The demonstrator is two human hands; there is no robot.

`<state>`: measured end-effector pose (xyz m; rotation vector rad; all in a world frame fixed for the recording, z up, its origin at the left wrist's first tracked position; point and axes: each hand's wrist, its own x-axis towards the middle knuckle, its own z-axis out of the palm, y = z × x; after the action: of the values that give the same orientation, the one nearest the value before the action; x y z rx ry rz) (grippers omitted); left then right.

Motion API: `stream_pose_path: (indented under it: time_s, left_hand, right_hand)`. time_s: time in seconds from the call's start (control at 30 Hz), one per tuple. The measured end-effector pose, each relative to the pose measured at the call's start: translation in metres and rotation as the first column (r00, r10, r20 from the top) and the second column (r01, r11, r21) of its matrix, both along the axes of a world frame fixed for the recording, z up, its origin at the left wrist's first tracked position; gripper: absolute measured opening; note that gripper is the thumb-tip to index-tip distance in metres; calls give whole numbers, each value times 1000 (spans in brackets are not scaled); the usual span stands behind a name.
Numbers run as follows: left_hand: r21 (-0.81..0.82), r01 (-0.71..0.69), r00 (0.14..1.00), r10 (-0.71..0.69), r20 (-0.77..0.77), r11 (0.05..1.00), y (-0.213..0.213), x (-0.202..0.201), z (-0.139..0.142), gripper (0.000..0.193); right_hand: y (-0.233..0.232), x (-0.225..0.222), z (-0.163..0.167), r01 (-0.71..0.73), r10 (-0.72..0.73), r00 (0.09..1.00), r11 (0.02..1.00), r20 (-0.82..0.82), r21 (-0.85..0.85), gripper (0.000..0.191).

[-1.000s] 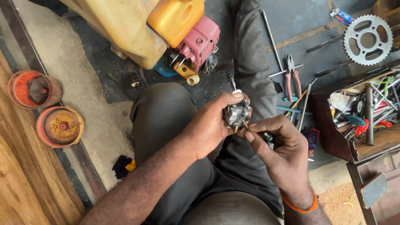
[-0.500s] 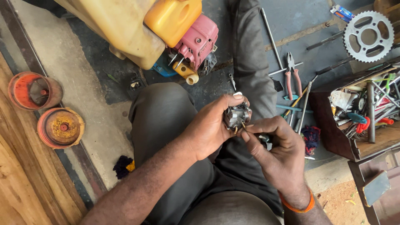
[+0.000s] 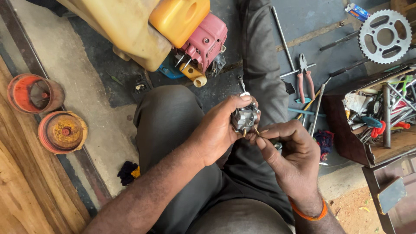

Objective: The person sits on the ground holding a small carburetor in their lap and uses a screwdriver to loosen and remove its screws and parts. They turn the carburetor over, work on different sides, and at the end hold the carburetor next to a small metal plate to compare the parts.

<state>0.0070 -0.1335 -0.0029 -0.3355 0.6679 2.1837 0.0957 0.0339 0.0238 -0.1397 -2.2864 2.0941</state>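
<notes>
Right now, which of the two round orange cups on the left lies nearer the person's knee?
The lower orange cup, yellowish inside, at the wooden board's edge; the redder cup sits farther up-left.

Your left hand (image 3: 219,130) grips a small grey metal engine part (image 3: 245,118) over your lap; your right hand (image 3: 291,156) pinches what looks like a tiny brass piece (image 3: 256,130) against it. Red-handled pliers (image 3: 304,78) lie just beyond.

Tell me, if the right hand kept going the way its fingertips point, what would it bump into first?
The right hand points up-left, its fingertips already at the small metal part gripped in the left hand. It would likely meet that part first.
</notes>
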Motion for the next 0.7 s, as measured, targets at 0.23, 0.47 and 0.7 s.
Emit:
stream_pose_path:
  time_s: [0.23, 0.47, 0.7]
  left_hand:
    - [-50, 16, 999, -19, -42, 999, 0, 1, 1, 27]
    - [-81, 22, 999, -24, -32, 996, 1, 0, 4, 25]
    - [-91, 15, 998, -20, -58, 996, 0, 1, 7, 26]
  right_hand:
    - [-2, -5, 0, -21, 23, 999, 999, 45, -25, 16]
    - [-2, -5, 1, -19, 18, 997, 1000, 79, 11, 17]
    - [-2, -5, 6, -26, 23, 995, 999, 95, 25, 18]
